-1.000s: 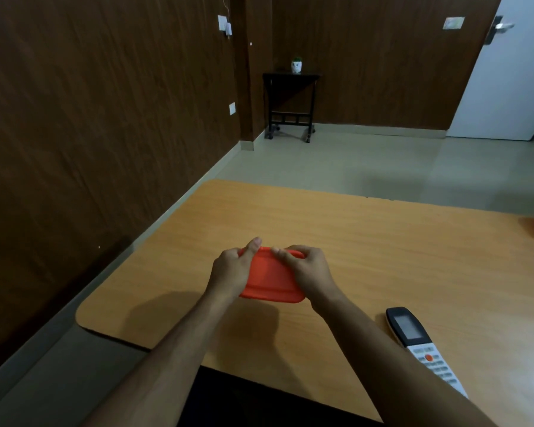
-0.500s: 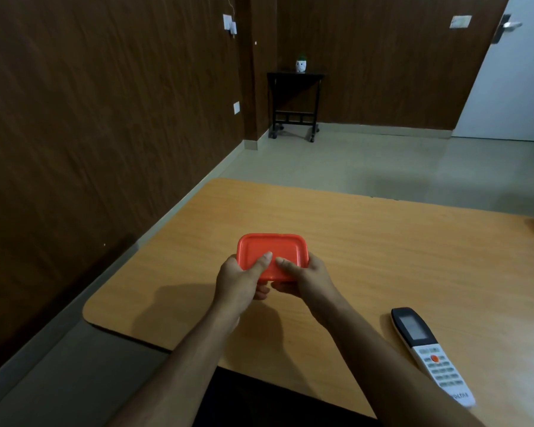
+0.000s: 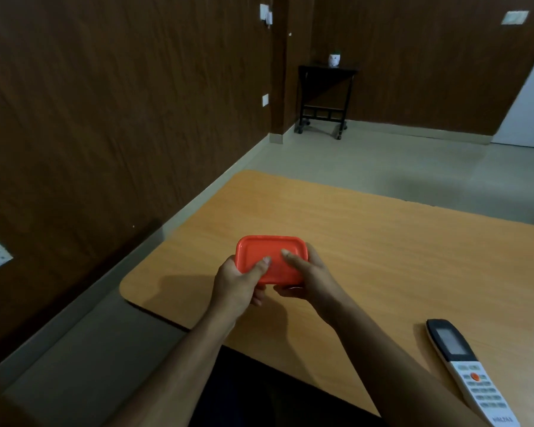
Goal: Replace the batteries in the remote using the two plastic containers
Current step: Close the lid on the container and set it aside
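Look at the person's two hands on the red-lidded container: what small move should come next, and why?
Probably prise the red lid up at one edge. Both the left hand and right hand grip the container above the table, thumbs on top, and the lid looks shut. The remote lies untouched, so opening seems to come first.

Dark brown wood walls fill the left and top of the frame. The floor is pale grey. A small black stand sits top middle, holding a white pot. A white door shows at upper right.
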